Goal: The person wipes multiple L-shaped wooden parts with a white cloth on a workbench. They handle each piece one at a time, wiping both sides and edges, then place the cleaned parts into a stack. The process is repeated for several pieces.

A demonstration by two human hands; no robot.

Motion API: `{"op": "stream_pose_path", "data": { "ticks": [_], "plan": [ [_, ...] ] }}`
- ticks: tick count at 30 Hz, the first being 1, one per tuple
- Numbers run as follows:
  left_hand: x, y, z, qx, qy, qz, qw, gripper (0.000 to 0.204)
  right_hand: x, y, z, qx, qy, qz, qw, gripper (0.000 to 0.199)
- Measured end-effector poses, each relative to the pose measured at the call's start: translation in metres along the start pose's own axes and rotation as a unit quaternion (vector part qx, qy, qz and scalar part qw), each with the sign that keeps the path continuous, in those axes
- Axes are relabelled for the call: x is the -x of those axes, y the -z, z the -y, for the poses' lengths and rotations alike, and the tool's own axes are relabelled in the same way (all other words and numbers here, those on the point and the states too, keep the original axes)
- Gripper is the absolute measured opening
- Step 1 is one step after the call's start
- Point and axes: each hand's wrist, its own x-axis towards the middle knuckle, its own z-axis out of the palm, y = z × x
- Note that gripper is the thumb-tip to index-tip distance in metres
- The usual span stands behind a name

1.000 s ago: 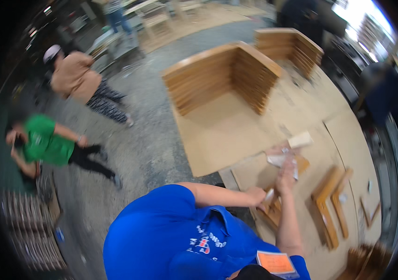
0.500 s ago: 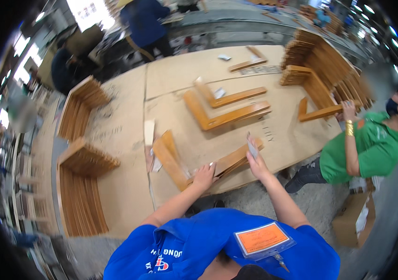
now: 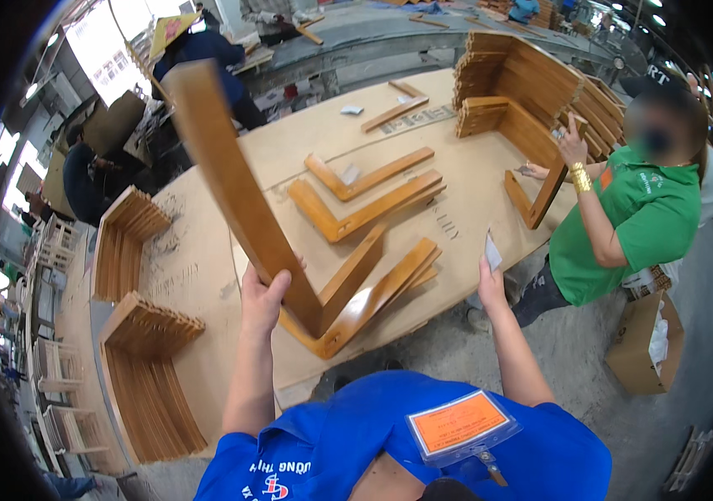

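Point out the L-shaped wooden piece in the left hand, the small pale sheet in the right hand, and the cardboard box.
L-shaped wooden piece (image 3: 231, 192), head view, long arm.
Small pale sheet (image 3: 492, 250), head view, middle.
Cardboard box (image 3: 634, 355), head view, side wall.

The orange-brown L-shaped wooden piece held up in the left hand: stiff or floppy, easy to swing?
The orange-brown L-shaped wooden piece looks rigid. Gripped by the left hand near its corner, its long arm probably levers it top-heavy. Glossy finish may be slippery.

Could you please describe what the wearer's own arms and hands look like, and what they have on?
Both forearms are bare, and the left hand and right hand wear no gloves. Neither wrist shows a watch or band. The person wears a short-sleeved blue shirt with white lettering on the chest and an orange card in a clear badge holder.
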Motion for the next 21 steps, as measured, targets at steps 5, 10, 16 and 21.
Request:
{"op": "stream_pose_path", "data": {
  "ticks": [5, 10, 16, 21],
  "plan": [
    [0.03, 0.01, 0.09, 0.196, 0.185, -0.161, 0.949, 0.038, 0.013, -0.023, 0.011, 0.135, 0.095, 0.036, 0.986, 0.054],
    [0.054, 0.041, 0.186, 0.3, 0.284, -0.169, 0.895, 0.036, 0.043, -0.051, 0.002, 0.31, 0.225, 0.202, 0.901, 0.059],
    [0.055, 0.058, 0.205, 0.01, 0.378, -0.21, 0.902, 0.033, -0.007, -0.079, -0.038, 0.529, 0.259, 0.323, 0.741, 0.068],
    [0.045, 0.062, 0.178, -0.637, 0.108, -0.169, 0.744, 0.034, 0.061, -0.158, -0.031, 0.358, 0.445, 0.274, 0.774, 0.054]
  ]
}}
